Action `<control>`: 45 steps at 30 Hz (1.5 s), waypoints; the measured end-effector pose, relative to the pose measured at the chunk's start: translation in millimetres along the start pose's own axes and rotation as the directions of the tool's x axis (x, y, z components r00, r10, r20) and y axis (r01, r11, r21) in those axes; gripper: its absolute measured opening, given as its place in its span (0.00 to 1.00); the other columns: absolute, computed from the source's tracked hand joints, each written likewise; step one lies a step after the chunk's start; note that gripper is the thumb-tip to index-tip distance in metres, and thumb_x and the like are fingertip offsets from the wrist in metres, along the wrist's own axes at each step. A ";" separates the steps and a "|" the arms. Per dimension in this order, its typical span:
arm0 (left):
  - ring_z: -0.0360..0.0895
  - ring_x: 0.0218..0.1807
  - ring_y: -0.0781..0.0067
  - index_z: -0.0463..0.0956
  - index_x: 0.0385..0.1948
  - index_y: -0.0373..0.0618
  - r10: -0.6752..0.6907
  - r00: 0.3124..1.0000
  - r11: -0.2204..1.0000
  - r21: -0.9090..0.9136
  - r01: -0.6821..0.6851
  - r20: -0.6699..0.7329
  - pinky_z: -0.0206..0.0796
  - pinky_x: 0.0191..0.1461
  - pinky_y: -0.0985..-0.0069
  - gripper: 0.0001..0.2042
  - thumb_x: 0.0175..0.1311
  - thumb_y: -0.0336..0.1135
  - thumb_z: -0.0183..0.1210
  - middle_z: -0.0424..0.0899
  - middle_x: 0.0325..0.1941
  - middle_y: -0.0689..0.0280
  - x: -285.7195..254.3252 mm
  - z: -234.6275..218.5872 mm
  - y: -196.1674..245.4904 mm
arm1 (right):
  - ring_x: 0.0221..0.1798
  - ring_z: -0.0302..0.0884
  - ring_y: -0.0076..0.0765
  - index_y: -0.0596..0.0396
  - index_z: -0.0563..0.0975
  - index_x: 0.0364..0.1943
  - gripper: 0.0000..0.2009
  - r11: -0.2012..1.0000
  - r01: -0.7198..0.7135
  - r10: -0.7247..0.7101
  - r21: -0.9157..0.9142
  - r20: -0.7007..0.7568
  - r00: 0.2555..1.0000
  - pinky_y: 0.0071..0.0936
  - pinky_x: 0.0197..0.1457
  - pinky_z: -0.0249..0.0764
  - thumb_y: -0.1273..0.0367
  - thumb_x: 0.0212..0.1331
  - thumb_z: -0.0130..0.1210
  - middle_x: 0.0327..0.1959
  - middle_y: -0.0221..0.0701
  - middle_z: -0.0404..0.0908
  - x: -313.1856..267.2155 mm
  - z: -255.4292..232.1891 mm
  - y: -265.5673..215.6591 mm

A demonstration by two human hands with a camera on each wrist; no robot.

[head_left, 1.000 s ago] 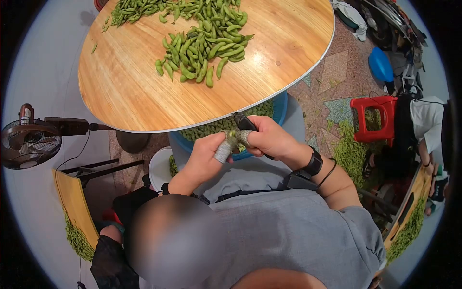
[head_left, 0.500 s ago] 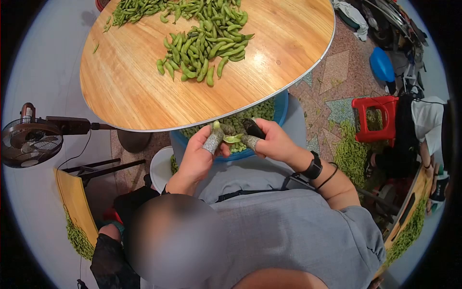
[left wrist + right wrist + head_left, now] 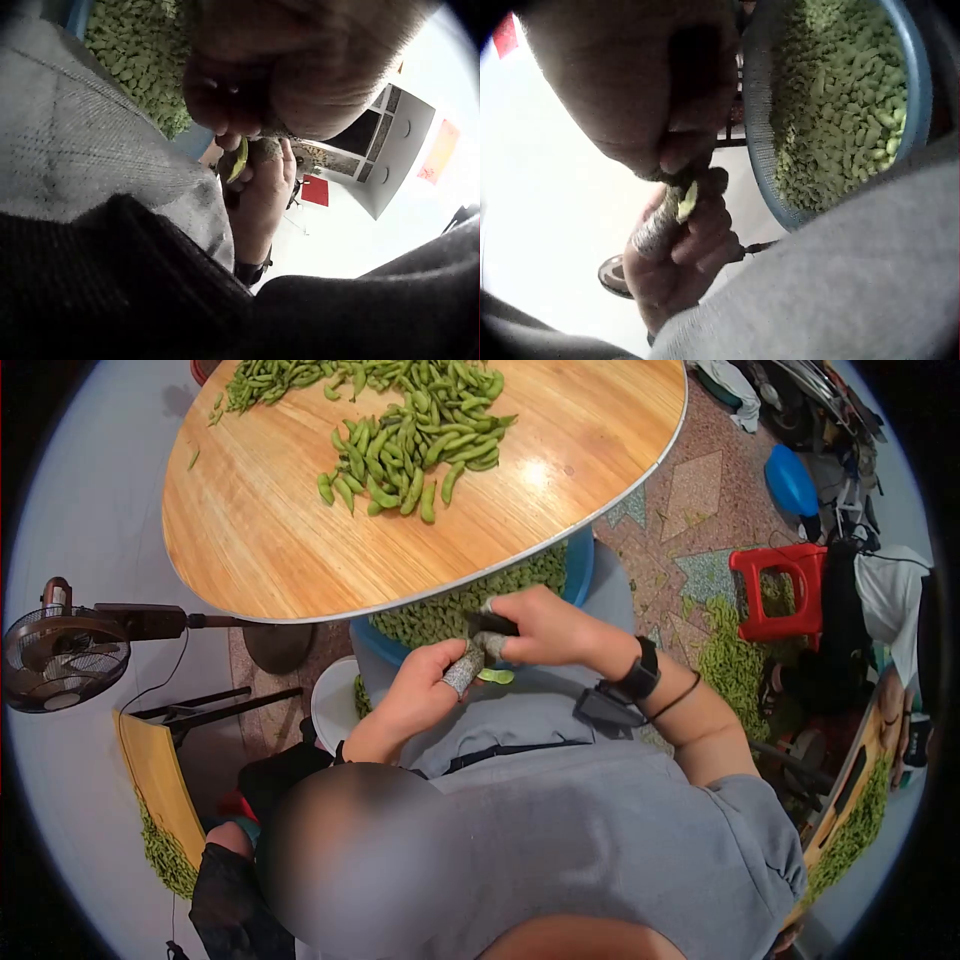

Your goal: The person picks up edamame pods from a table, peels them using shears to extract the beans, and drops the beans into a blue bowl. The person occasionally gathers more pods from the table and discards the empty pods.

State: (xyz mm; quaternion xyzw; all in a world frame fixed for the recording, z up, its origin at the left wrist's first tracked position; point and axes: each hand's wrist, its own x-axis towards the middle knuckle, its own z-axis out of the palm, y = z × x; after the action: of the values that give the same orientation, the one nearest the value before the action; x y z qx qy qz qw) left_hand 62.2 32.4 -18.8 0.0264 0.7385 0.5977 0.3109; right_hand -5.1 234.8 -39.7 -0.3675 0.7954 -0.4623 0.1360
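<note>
Both hands meet over the near edge of a blue basin [image 3: 577, 575] of shelled green beans [image 3: 450, 605]. The left hand [image 3: 420, 685], its thumb wrapped in grey tape, pinches a green pod, seen as a yellow-green piece [image 3: 238, 160] in the left wrist view and as a pod [image 3: 688, 202] in the right wrist view. A pale green pod piece [image 3: 496, 676] shows just below the fingertips. The right hand [image 3: 555, 628], with taped fingers touching the left hand's, grips a dark-handled tool [image 3: 495, 624]; its tip is hidden between the hands.
A round wooden table [image 3: 270, 530] bearing piled pods [image 3: 410, 450] overhangs the basin. A white bucket [image 3: 335, 705] stands left of the lap, a fan [image 3: 65, 645] farther left. At right are a red stool [image 3: 780, 595] and pods on the floor [image 3: 730, 665].
The hands were together, parted slightly around an opened pod, and have come together again. The right hand and wrist have turned, and the table sits slightly higher in view.
</note>
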 end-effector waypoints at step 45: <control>0.70 0.56 0.45 0.74 0.42 0.35 0.247 0.676 0.718 0.600 0.353 -0.694 0.64 0.58 0.62 0.15 0.50 0.24 0.58 0.72 0.55 0.48 -104.5 -57.3 -84.7 | 0.30 0.75 0.50 0.57 0.72 0.29 0.10 0.822 -0.252 -0.033 -0.511 -0.485 0.874 0.39 0.31 0.72 0.67 0.50 0.59 0.28 0.41 0.74 102.8 -3.1 -27.5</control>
State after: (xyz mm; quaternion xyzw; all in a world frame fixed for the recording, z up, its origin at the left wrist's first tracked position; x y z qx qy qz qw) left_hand 146.5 -84.2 -44.9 -0.1247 0.9663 0.2237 -0.0274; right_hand -65.5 155.4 -2.4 -0.2188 0.9241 -0.2757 -0.1486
